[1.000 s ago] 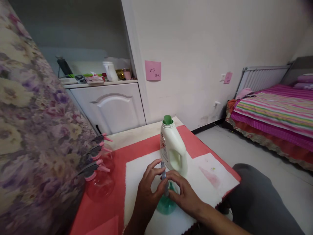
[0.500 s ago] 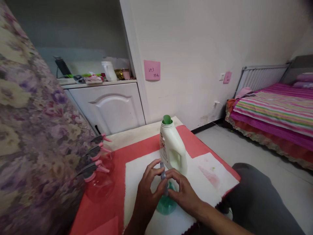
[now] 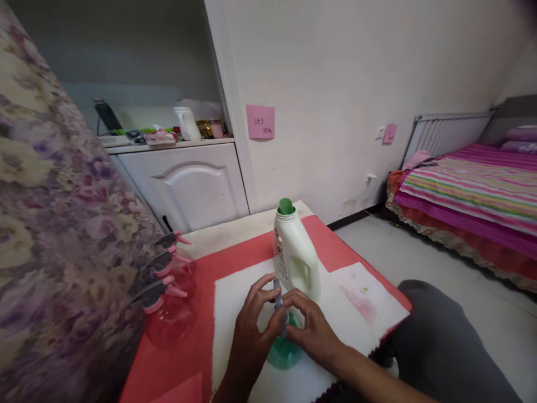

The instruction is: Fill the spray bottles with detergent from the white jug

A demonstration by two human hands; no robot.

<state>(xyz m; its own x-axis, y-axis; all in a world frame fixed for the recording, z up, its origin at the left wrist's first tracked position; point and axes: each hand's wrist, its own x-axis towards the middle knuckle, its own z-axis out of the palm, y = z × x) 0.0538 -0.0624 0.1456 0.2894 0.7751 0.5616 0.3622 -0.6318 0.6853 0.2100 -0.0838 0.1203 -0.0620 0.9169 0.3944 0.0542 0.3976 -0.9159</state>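
Note:
A round, see-through green spray bottle (image 3: 284, 355) stands upright on the white cloth in front of me, with a grey spray head (image 3: 278, 299) at its neck. My left hand (image 3: 257, 322) is closed on the spray head from the left, its thumb and fingers pinching the grey part. From the right, my right hand (image 3: 312, 327) grips the same head low down, near the bottle's neck. The fingers partly hide the neck and the lower part of the head. Just behind stands a large cream detergent jug (image 3: 296, 249) with a green pouring spout (image 3: 286, 206) and no cap on it.
Several clear spray bottles (image 3: 170, 324) with pink and grey heads stand in a row at the left. A white cloth (image 3: 230, 302) lies on the red table cover (image 3: 176, 366). A floral curtain (image 3: 75, 224) hangs at left; my knee (image 3: 440, 330) is at right.

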